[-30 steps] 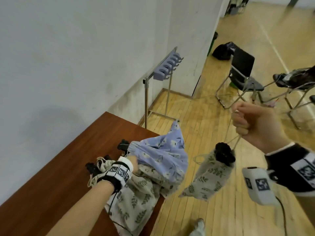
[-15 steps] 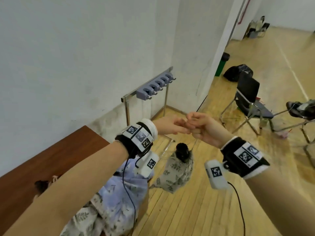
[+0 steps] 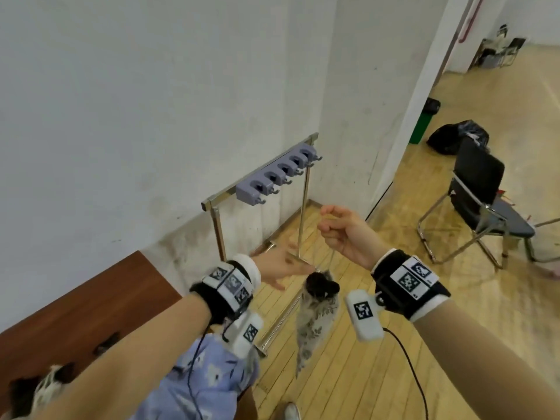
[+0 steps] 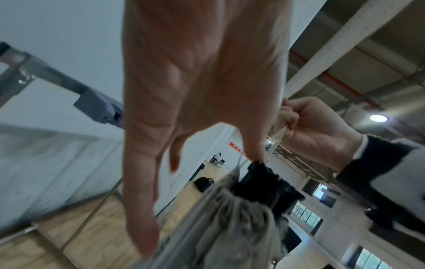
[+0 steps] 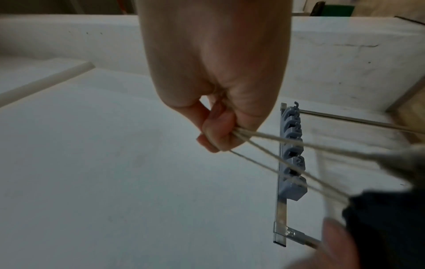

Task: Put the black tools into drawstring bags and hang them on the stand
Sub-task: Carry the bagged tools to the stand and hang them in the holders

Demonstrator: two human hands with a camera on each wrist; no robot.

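Nearest the viewer, a blue flowered bag (image 3: 209,380) lies at the edge of a brown wooden table (image 3: 91,301), partly under the left forearm, with a leaf-print cloth and dark shapes, too blurred to name, at the table's near left end. Just beyond, in the air over the wooden floor, the left hand (image 3: 280,265) is spread open with fingers straight, its thumb tip touching the top of a black tool (image 3: 322,284) that sticks out of the gathered mouth of a leaf-print drawstring bag (image 3: 315,322). The bag hangs free from its cords (image 5: 287,143), which run up to the right hand (image 3: 345,231); that hand is curled into a loose fist, pinching the cords between fingers and thumb. Farther off, against the white wall, stands a metal stand (image 3: 218,225) whose top bar carries a row of grey hooks (image 3: 278,177), all bare. A black folding chair (image 3: 481,195) stands well to the right.
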